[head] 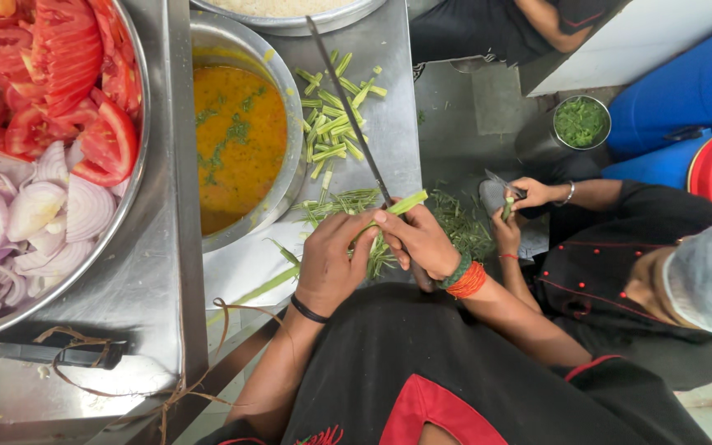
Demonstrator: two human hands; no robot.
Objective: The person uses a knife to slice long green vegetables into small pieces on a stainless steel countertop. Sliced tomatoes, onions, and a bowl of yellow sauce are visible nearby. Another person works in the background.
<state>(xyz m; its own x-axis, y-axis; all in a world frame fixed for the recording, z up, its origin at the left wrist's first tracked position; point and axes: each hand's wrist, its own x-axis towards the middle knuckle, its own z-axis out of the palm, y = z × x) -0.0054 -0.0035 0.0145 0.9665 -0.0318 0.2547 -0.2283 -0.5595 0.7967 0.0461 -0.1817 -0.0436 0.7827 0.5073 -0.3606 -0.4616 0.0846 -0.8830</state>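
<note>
Steel counter (389,49) bearing a bowl of orange curry (236,140) and cut green pieces (331,124). Left hand (331,264) closes round a bunch of green stalks (377,247) at the counter's near edge; right hand (422,243) grips a long knife (348,107) and pinches one stalk (405,202). Stalks appear light, thin and bendable, best gathered firmly near the cut.
</note>
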